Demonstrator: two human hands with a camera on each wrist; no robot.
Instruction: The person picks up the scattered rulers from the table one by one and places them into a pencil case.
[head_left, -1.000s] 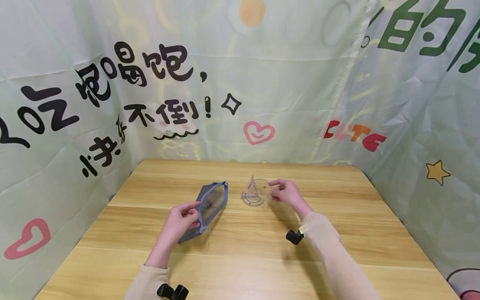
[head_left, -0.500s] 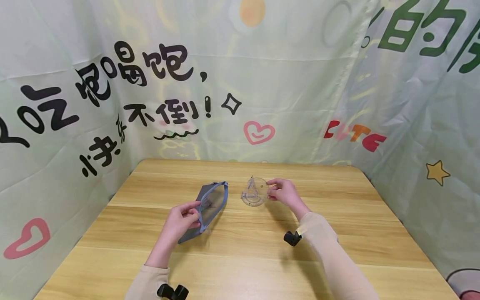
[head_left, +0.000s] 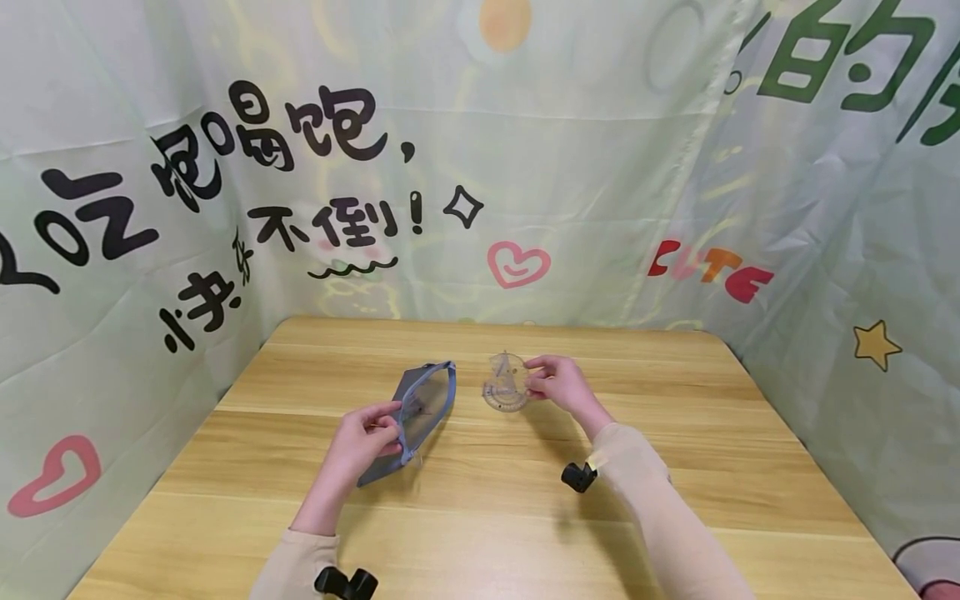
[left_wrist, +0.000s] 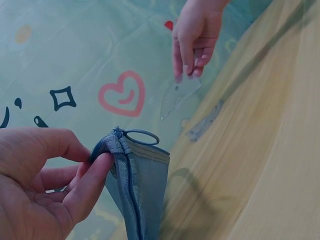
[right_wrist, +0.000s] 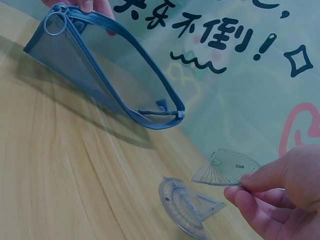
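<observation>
My left hand point(head_left: 358, 440) pinches the edge of a blue zip pouch point(right_wrist: 90, 60), whose mouth gapes toward the right. Its zipper is undone, with a ring pull point(left_wrist: 142, 135) hanging at the near end. Right of the pouch, my right hand point(head_left: 564, 387) pinches a small clear protractor point(right_wrist: 227, 167) between thumb and fingers, above the table. Below it on the wood lie a second clear protractor point(right_wrist: 172, 202) and a clear triangular set square point(right_wrist: 212, 206), which overlap in the right wrist view.
The wooden table point(head_left: 480, 517) reaches back to a printed cloth backdrop point(head_left: 577, 183), which also stands along both sides. A small black camera point(head_left: 579, 477) sits at the right wrist, and another black camera point(head_left: 347, 582) at the left.
The right hand has drifted a little left with the held protractor, which now overlaps the pieces on the table more in the head view. Left hand and pouch hold nearly still.
</observation>
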